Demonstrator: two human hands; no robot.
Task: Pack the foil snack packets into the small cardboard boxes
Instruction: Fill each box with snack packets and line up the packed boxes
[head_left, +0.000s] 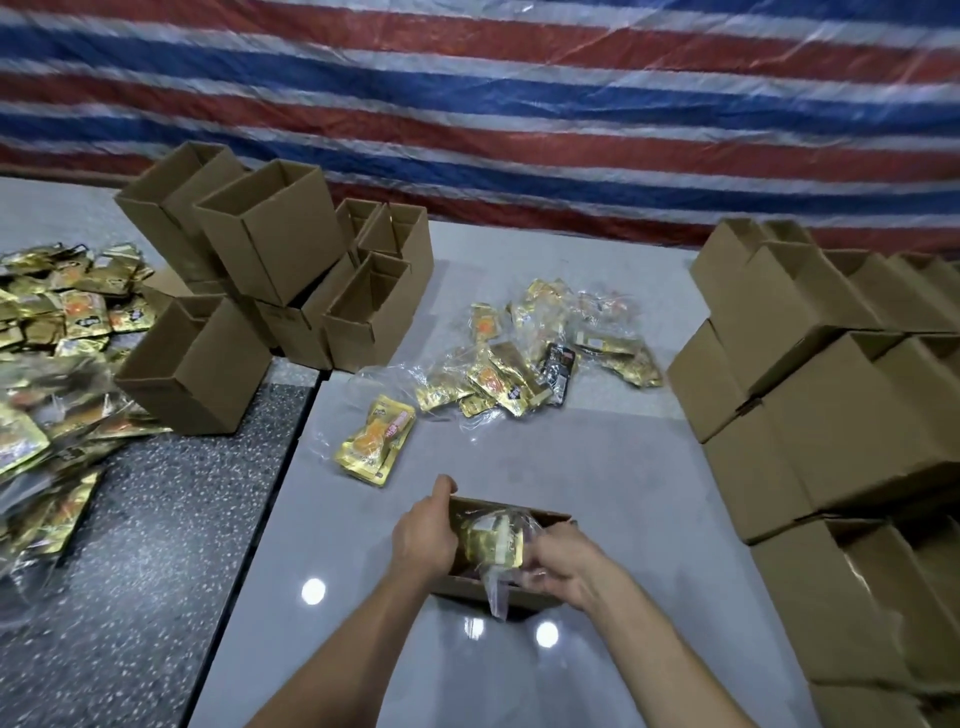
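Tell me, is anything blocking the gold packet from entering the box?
Nothing visible. The gold packet is already partly inside the open box; the left hand grips the box's side, the right hand holds the packet.

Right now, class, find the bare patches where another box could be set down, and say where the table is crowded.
Bare: the pale tabletop between the open box, the loose bagged packets and the right box stacks; also the dark speckled top beside the left packet pile. Crowded: the empty boxes at back left, the packet pile, the stacks.
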